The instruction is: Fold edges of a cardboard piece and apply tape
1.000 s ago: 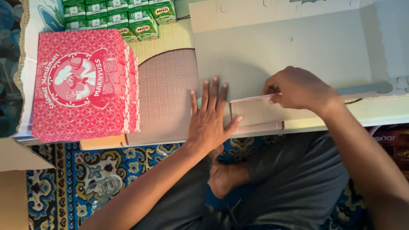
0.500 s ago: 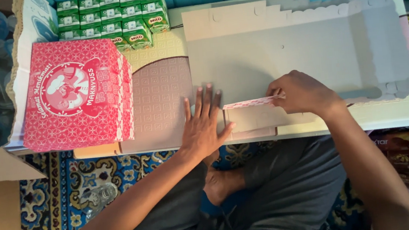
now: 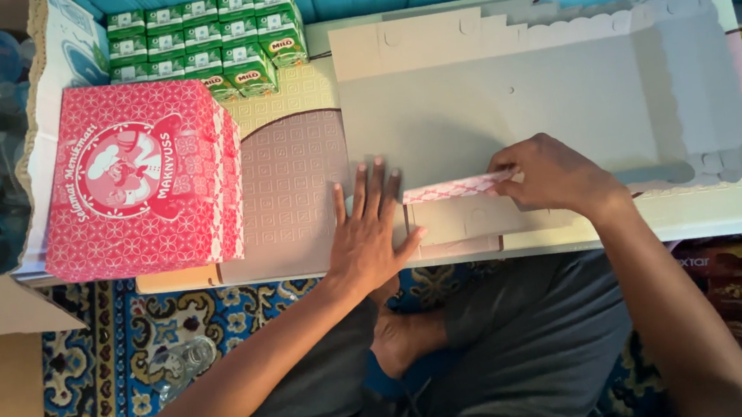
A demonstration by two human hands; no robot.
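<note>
My right hand [image 3: 549,178] pinches the edge of a flap [image 3: 455,189] on the flat box sheet [image 3: 516,113], fingers shut on it, and the flap stands up on its edge with its pink side showing. My left hand [image 3: 372,236] is open and flat, pressing down on the sheet just beside the fold. The sheet lies grey side up on the low table [image 3: 734,210], right in front of my knees. I think the folding has only just begun: this one near flap is lifted, but the far side with its wavy edge and the end walls lie mostly flat, so most of the box is not made yet. One finished red box [image 3: 142,181] sits to the left, and green drink cartons [image 3: 205,38] are stacked behind it. A second ago the flap lay flat on the sheet near the table edge under my right hand. Half a second ago it was partly up. Now it stands straighter, and my left hand has stayed in about the same place.
</note>
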